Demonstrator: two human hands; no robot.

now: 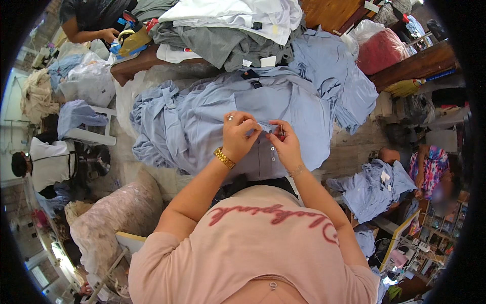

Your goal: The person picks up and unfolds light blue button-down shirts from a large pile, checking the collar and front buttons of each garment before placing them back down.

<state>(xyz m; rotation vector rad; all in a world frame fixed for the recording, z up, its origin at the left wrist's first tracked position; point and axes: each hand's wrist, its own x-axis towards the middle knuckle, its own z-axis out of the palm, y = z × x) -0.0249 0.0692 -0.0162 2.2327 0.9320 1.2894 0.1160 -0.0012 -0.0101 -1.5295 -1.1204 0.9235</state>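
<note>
A pile of light blue shirts (pixel 202 116) lies spread before me. My left hand (pixel 239 136) is pinching a small gathered edge of a shirt at the middle of the pile. Close by on the right, my right hand (pixel 286 147) is closed with its fingertips at the same bit of cloth. Something small and red shows between its fingers, perhaps part of a tool, but too little is visible to name it. Below the hands runs a button placket (pixel 265 158) with white buttons. A dark collar label (pixel 250 74) shows at the pile's far side.
Grey and white garments (pixel 228 30) are stacked beyond the shirts. More blue shirts (pixel 329 76) hang at the far right. A stuffed sack (pixel 119 223) stands at my left, near a white stool (pixel 93 129). Other people sit at left and right; another person's hand (pixel 109 35) is at far left.
</note>
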